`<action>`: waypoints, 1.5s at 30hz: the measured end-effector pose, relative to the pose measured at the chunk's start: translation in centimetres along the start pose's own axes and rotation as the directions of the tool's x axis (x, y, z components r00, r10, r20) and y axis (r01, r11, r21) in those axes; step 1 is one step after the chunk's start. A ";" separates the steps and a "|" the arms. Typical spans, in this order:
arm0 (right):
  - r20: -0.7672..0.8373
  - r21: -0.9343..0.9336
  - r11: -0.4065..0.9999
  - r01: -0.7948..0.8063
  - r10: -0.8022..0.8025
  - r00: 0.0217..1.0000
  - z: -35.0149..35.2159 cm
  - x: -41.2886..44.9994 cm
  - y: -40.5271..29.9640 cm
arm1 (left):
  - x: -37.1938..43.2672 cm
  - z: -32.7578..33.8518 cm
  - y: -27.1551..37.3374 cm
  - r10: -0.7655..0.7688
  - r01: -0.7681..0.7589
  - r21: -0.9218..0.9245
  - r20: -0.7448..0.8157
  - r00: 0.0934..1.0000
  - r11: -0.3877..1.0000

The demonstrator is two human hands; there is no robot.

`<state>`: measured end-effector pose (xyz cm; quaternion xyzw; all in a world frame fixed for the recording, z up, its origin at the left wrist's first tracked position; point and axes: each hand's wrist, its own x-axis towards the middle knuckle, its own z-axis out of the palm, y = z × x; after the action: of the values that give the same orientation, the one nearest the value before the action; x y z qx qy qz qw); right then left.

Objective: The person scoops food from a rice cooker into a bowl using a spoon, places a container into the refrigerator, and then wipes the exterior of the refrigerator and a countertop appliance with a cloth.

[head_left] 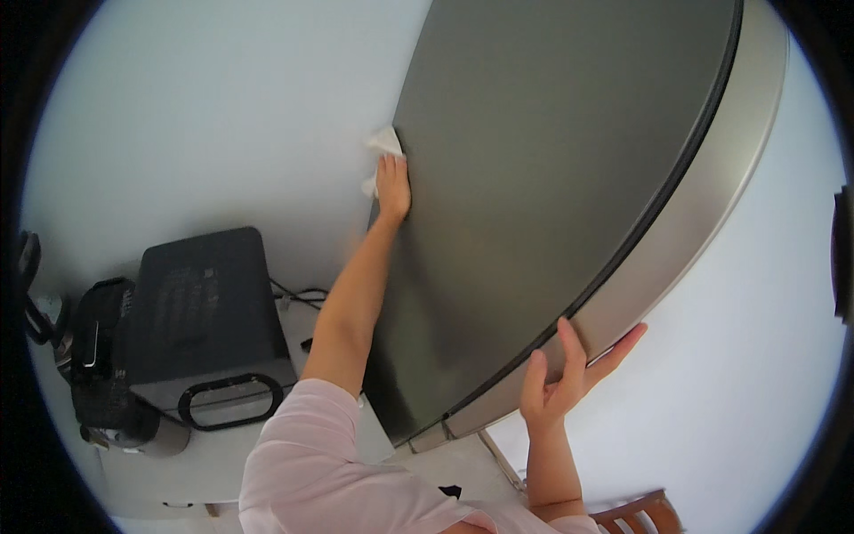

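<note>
A large grey refrigerator stands before me, its broad side panel [534, 173] filling the upper middle of the view. My left hand [393, 187] presses a white cloth or tissue [385, 141] against the panel's rear edge, beside the wall. Parts of the white piece stick out above the fingers and to their left. Lower right, my right hand [560, 380] rests on the lighter refrigerator door [694, 220] with its fingers spread. Two fingertips touch near the black door seal [627, 243], while another finger reaches across to the door's outer edge.
A black boxy appliance with a handle [200, 314] stands on a white cabinet [213, 467] at left. Beside it is a dark rounded appliance [100, 367]. Black cables [300, 294] lie behind them by the wall [220, 113]. A wooden chair back [640, 514] shows lower right.
</note>
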<state>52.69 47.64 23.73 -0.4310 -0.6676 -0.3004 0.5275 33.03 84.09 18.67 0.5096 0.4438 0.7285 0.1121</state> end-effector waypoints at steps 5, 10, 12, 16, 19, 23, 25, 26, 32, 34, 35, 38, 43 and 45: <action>-0.005 0.025 0.999 0.031 -0.031 0.999 0.1 0.1 0.2 | -19.1 -1.6 -6.4 -0.140 0.089 0.328 0.134 0.981 0.940; -0.005 0.019 0.997 0.069 -0.068 0.998 -0.1 0.1 0.1 | -28.1 -4.8 8.6 -0.083 0.092 -0.053 0.158 0.984 0.994; 0.019 0.008 0.996 0.090 -0.090 0.996 -0.4 0.0 0.3 | -24.0 -5.1 14.4 0.194 -0.161 -0.194 0.167 0.967 0.968; 0.044 -0.009 0.990 0.138 -0.138 0.990 -0.9 0.2 1.1 | -14.1 -3.2 18.8 0.338 -0.329 -0.089 0.125 0.933 0.940; 0.006 0.037 0.987 0.154 -0.154 0.988 -0.3 -0.3 3.0 | -16.1 -2.2 12.8 -0.063 0.075 -0.092 0.131 0.989 0.993; -0.040 0.071 0.962 0.264 -0.262 0.964 0.2 -0.7 3.2 | -32.0 -2.4 -4.0 -0.189 0.155 0.323 0.077 0.979 0.934; -0.026 0.105 0.953 0.285 -0.284 0.958 0.4 -1.3 2.8 | -41.6 -4.2 -6.1 -0.069 0.012 0.500 0.095 0.993 0.866; -0.023 0.066 0.956 0.285 -0.284 0.959 -0.2 -1.8 4.7 | -42.9 -3.8 2.0 -0.336 0.332 0.082 0.041 0.941 0.940; -0.087 0.097 0.951 0.295 -0.287 0.954 0.0 -1.6 4.1 | -33.8 -5.6 17.0 -0.017 0.054 -0.166 0.215 0.976 0.985; -0.101 0.102 0.952 0.288 -0.278 0.955 0.4 -1.6 4.0 | -27.4 -4.2 15.2 0.051 -0.049 -0.018 0.167 0.985 0.999; -0.102 0.063 0.955 0.289 -0.282 0.954 0.4 -1.7 4.2 | -23.9 -3.8 14.1 0.019 0.003 -0.144 0.150 0.989 0.990; -0.110 0.052 0.953 0.299 -0.292 0.950 1.1 -1.5 3.1 | -18.3 -4.6 1.9 -0.323 0.380 -0.373 0.207 0.923 0.847; -0.024 0.033 0.950 0.311 -0.310 0.950 0.7 -1.6 4.0 | -33.9 -4.7 -6.0 -0.712 0.783 -0.380 0.342 0.613 0.492; -0.084 0.063 0.944 0.324 -0.319 0.944 0.6 -1.6 4.4 | -41.3 -5.1 -3.5 -0.831 0.834 -0.311 0.187 0.524 0.456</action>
<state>56.47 49.69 21.75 -0.2847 -0.7204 -0.3722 0.5114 46.53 57.92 -11.00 0.2005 0.4927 0.6466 0.5468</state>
